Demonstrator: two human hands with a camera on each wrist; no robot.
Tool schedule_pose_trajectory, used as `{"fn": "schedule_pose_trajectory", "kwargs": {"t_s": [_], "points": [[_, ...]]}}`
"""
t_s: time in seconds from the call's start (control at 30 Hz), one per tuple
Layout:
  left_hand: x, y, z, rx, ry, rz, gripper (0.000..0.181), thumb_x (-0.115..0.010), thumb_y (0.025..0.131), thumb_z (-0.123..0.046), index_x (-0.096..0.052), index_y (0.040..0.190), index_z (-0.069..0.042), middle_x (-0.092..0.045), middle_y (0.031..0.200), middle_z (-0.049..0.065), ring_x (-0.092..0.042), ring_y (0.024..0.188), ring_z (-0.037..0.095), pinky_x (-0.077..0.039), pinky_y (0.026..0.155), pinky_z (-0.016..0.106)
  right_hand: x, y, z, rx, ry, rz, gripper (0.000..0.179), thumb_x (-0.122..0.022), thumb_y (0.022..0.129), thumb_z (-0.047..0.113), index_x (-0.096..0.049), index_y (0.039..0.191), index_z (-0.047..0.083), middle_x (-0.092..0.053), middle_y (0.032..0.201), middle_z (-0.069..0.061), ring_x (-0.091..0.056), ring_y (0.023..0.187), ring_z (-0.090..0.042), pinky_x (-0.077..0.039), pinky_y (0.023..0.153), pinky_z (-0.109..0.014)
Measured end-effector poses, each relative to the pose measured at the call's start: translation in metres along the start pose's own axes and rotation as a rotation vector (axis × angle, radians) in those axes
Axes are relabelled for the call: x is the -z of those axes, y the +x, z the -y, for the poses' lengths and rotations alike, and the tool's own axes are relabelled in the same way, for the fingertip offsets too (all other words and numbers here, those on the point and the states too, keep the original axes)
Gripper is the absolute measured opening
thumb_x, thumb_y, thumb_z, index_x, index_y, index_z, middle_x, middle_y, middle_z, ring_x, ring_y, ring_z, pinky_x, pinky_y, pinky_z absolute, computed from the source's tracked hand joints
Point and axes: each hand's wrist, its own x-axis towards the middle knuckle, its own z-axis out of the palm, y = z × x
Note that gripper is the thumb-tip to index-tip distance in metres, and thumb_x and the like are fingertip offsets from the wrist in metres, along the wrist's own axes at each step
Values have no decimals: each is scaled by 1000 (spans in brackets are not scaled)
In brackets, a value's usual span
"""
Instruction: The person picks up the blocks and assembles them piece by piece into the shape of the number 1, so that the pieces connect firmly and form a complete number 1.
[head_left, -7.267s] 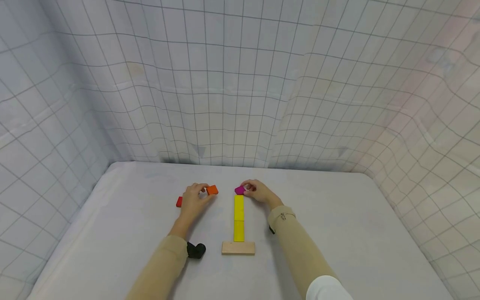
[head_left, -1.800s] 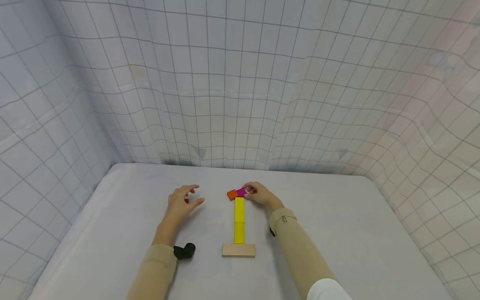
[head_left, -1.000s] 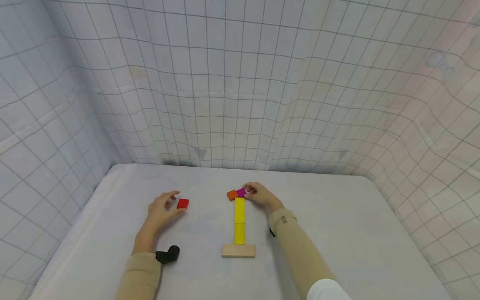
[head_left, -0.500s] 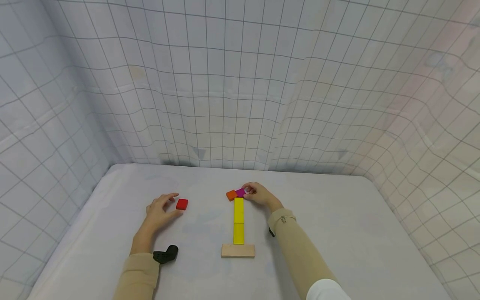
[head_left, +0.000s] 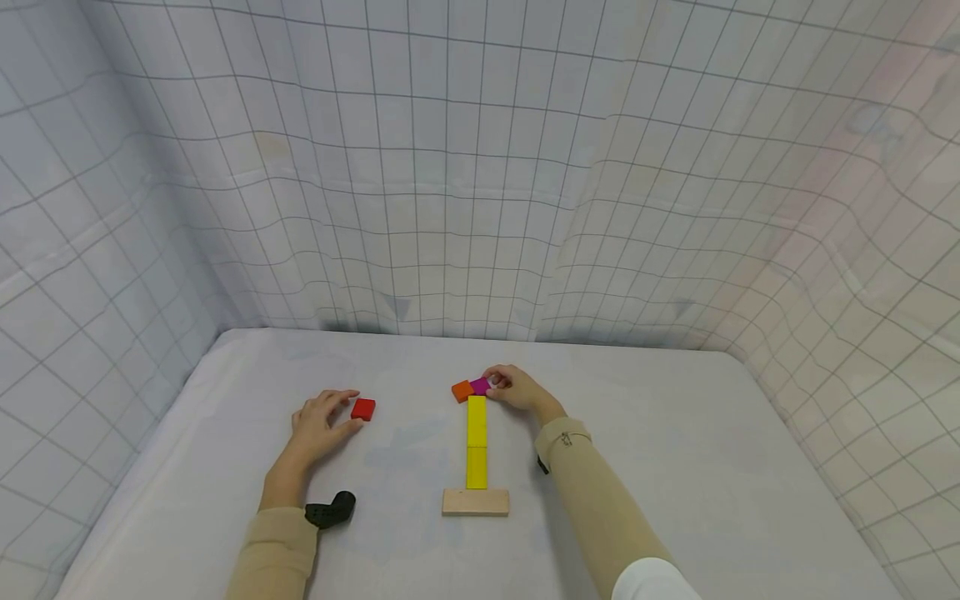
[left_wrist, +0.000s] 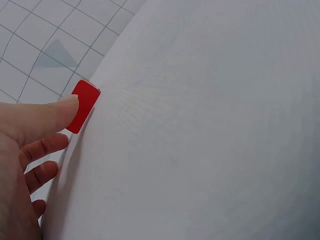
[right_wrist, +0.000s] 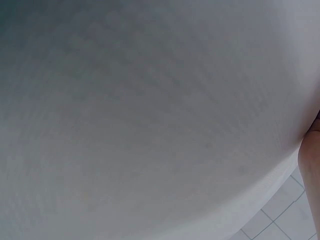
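My left hand [head_left: 318,425] curls its thumb and index finger around a red block [head_left: 363,409] on the white tabletop. In the left wrist view the thumb [left_wrist: 55,116] lies against the red block [left_wrist: 84,106]; the index finger is hidden there. My right hand [head_left: 517,389] pinches the right end of a magenta block [head_left: 479,386] at the top of a yellow column. An orange block [head_left: 462,391] lies tilted against the magenta block's left side. Below them, two yellow blocks [head_left: 476,442] stand end to end above a plain wooden block [head_left: 476,502] laid crosswise.
Grid-patterned white curtains [head_left: 480,250] enclose the back and sides of the white table [head_left: 660,467]. A black camera mount [head_left: 331,509] sits at the left wrist. The right wrist view shows mostly tabletop, with part of the hand [right_wrist: 310,170] at its right edge.
The orange block, earlier in my left hand, now lies against the magenta block. My left hand has moved left to the red block, its fingers closing in. My right hand stays at the magenta block.
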Motion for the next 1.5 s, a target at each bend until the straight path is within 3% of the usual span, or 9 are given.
{"fn": "schedule_pose_trajectory", "kwargs": {"t_s": [0.33,0.97,1.5], "points": [[1,-1,-2,-2,13,22,48,-63,84,-32,-52,124,-8,-48,120,18,-39,107,40,-22,80,52,-1,2,-2,-19,3,2,25,-60,88,9,-57,112,5,-50,94,-6,-44,85,-18,-37,80,-29],[0,-1,0,4,12,23,42,-61,86,-31,-54,120,-7,-47,122,21,-36,110,41,-21,82,54,-1,2,-3,-11,13,11,25,-60,88,10,-56,113,5,-49,94,-6,-44,86,-18,-37,82,-31],[-5,-3,2,-6,1,-35,40,-66,83,-29,-57,114,-6,-51,118,18,-38,108,39,-21,83,53,-1,1,0,-19,6,7,25,-60,88,9,-56,112,5,-49,94,-6,-44,85,-19,-38,81,-30]]}}
